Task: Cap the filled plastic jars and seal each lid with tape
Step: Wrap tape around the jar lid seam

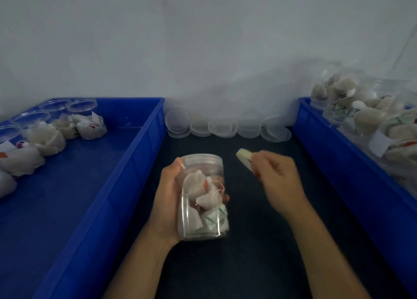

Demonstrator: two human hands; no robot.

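We note L hand (168, 199) grips capped jar (203, 197); R hand (278, 174) pinches tape roll (244, 158). Loose lids (222, 128) behind, blue bins (126, 163) w/ jars flanking.

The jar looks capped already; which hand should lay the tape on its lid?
Right. The right hand already pinches the tape roll, apart from the lid, while the left hand grips the jar and probably should just steady it.
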